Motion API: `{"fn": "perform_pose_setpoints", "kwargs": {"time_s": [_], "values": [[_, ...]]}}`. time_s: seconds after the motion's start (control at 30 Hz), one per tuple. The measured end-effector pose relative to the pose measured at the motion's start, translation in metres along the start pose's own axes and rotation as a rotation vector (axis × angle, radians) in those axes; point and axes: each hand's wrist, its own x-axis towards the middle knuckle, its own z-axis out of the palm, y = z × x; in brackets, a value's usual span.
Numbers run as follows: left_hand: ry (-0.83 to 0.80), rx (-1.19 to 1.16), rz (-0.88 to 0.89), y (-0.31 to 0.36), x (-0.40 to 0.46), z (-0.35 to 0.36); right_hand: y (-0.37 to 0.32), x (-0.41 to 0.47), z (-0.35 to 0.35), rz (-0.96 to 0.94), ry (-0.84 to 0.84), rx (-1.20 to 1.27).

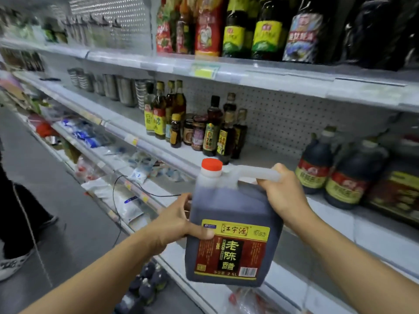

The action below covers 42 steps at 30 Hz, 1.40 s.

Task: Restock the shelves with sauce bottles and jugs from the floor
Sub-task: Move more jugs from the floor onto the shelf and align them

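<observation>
Full vinegar jug (233, 225): heavy, rigid, smooth-sided. Right hand (284, 193) fingers wrap the top handle; left hand (181, 219) clasps its side, thumb on label.

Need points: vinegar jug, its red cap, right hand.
vinegar jug (235, 214): head view, on the dark body above the label.
red cap (212, 164): head view, on the cap's top.
right hand (283, 196): head view, on the back of the hand gripping the handle.

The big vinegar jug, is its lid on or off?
On. The red cap sits atop the vinegar jug, covering the neck.
</observation>
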Motion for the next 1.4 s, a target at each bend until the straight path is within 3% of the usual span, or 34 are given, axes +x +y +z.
{"fn": "perform_pose_setpoints", "kwargs": {"time_s": [0.47,0.67,0.8,0.93,1.13,1.4], "values": [[-0.394,0.040,0.120,0.095,0.094,0.214,0.094,0.002,-0.225,0.215,0.399,-0.069],[-0.475,0.030,0.107,0.117,0.130,0.286,0.127,0.015,-0.285,0.264,0.499,-0.048],[-0.491,0.051,0.105,0.122,0.154,0.317,0.149,0.025,-0.304,0.361,0.531,-0.010],[-0.496,0.087,0.085,0.119,0.175,0.335,0.166,0.033,-0.313,0.505,0.436,-0.043],[-0.487,0.125,0.060,0.113,0.198,0.342,0.176,0.049,-0.304,0.308,0.486,-0.197],[-0.508,0.102,0.069,0.109,0.211,0.345,0.188,0.057,-0.297,0.273,0.564,-0.246]]}}
